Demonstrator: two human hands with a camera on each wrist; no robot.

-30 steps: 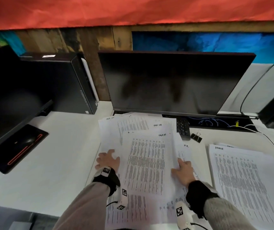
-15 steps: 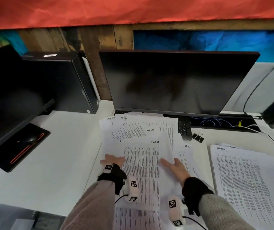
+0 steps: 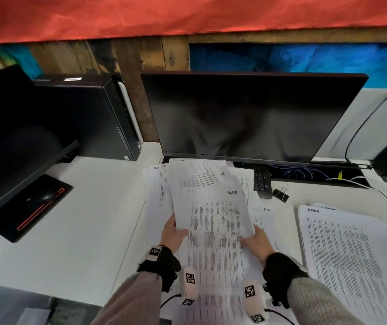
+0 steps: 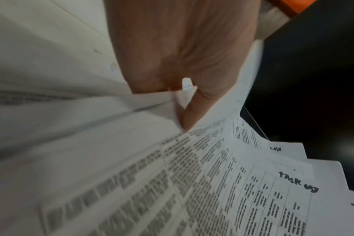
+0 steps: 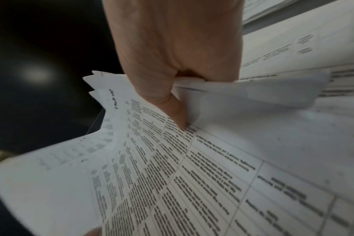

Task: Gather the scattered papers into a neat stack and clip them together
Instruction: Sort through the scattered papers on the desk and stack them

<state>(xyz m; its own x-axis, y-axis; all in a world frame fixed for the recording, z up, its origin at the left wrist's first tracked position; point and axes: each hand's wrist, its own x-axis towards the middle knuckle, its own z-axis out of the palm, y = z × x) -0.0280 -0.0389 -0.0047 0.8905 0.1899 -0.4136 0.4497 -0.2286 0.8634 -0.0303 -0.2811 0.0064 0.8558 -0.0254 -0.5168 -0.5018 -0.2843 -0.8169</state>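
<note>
Both hands pinch the papers, thumbs on top: the left hand at the bundle's nine o'clock edge, the right hand at three o'clock. The sheets are raised off the desk, long axis running six to twelve, corners fanned. The binder clip lies at two o'clock, nearer the right hand

Printed papers fanned unevenly, lifted off desk, black binder clip lying beside keyboard

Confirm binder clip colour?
Black body, silver wire handles: the binder clip beside the keyboard; head view shows it best.
</note>
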